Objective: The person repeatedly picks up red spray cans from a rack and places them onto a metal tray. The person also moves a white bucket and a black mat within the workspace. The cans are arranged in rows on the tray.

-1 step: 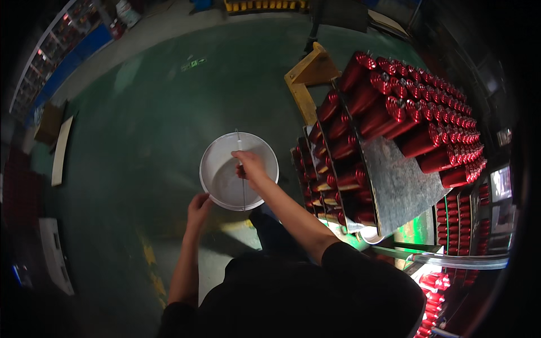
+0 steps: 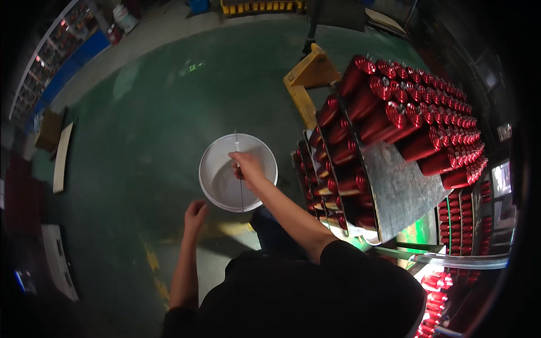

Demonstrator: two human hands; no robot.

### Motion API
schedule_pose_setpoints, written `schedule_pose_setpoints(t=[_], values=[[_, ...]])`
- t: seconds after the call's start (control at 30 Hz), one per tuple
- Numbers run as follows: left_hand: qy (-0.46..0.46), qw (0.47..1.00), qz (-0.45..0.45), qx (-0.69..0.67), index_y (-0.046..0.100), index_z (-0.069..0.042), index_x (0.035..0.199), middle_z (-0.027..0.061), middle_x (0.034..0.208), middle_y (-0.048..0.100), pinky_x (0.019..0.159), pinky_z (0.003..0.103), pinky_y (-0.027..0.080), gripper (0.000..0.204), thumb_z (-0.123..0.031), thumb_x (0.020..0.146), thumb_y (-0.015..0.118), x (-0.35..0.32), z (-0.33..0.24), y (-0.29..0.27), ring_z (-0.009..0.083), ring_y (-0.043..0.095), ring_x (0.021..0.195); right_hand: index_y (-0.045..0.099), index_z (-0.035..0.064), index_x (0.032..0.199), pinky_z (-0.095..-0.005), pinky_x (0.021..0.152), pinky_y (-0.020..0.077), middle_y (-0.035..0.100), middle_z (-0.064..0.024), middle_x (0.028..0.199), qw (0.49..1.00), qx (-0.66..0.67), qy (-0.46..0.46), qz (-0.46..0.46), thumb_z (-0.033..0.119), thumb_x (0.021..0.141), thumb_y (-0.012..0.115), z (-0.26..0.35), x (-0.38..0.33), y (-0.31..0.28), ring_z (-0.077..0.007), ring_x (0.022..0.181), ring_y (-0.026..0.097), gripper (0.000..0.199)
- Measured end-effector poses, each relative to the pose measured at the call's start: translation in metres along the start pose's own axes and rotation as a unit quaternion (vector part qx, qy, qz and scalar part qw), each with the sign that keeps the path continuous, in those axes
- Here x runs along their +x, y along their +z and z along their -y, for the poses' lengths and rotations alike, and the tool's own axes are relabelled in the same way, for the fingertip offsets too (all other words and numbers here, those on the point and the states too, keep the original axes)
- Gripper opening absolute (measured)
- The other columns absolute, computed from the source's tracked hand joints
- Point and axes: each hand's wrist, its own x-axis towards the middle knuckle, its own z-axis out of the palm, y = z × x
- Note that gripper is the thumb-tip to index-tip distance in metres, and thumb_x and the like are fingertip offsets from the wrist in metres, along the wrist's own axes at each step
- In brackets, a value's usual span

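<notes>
Right hand (image 2: 246,167) grips the thin wire handle (image 2: 240,188) of the white bucket (image 2: 220,180), the handle running near to far across its mouth. The bucket hangs above the green floor (image 2: 146,124), contents unclear. Left hand (image 2: 194,214) hovers loosely curled by its rim. Red spools (image 2: 394,121) fill the rack (image 2: 394,191) alongside.

Bucket (image 2: 222,180) left of spool rack (image 2: 394,191), on floor (image 2: 141,112)

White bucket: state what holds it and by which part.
The right hand grips the thin wire handle of the white bucket near its middle. The left hand hangs free, holding nothing.
</notes>
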Motion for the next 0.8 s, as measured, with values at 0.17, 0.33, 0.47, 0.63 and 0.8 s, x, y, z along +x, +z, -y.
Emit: schedule_pose_setpoints(t=[0.17,0.33,0.47,0.63,0.8], values=[[-0.129,0.98,-0.154,-0.009,0.066,0.002,0.102,0.0044,0.074,0.062,0.056,0.028,0.046,0.017,-0.01,0.093,0.06,0.05,0.018,-0.085,0.0126,0.058,0.062,0.057,0.0082,0.093,-0.0291,0.048,0.0393,0.054,-0.003,0.079,0.993,0.117,0.01,-0.006,0.034,0.079,0.077,0.122,0.113,0.048,-0.0128,0.054,0.05,0.036],[-0.31,0.934,0.015,0.179,0.061,-0.003,0.073,0.0081,0.063,0.058,0.05,0.035,0.044,0.028,-0.021,0.093,0.055,0.063,0.041,-0.171,0.0189,0.055,0.054,0.053,0.0094,0.091,-0.0285,0.045,0.0367,0.052,-0.0027,0.078,0.975,0.198,0.013,-0.099,0.034,0.078,0.077,0.211,0.237,0.053,-0.0126,0.054,0.049,0.037],[-0.395,0.883,0.04,0.252,0.061,-0.005,0.074,0.0075,0.061,0.058,0.051,0.035,0.045,0.027,-0.022,0.093,0.053,0.135,0.046,-0.197,0.0196,0.055,0.054,0.052,0.009,0.094,-0.0295,0.044,0.0362,0.052,-0.0035,0.078,0.957,0.24,-0.011,-0.16,0.034,0.077,0.078,0.282,0.345,0.037,-0.014,0.054,0.049,0.04],[-0.344,0.875,0.108,0.323,0.063,-0.006,0.075,0.0068,0.058,0.057,0.052,0.036,0.047,0.027,-0.022,0.092,0.05,0.354,0.001,-0.225,0.0204,0.055,0.053,0.051,0.0107,0.092,-0.03,0.044,0.0358,0.052,-0.0037,0.076,0.921,0.287,-0.054,-0.257,0.034,0.078,0.077,0.38,0.437,0.005,-0.0146,0.054,0.048,0.037],[-0.274,0.956,0.035,0.095,0.061,-0.002,0.073,0.0082,0.058,0.057,0.045,0.03,0.045,0.022,-0.015,0.089,0.052,0.68,-0.102,-0.163,0.0168,0.054,0.05,0.052,0.0137,0.087,-0.0311,0.048,0.0352,0.052,-0.003,0.074,0.887,0.318,-0.107,-0.318,0.034,0.079,0.076,0.465,0.509,-0.057,-0.0152,0.056,0.048,0.032]])
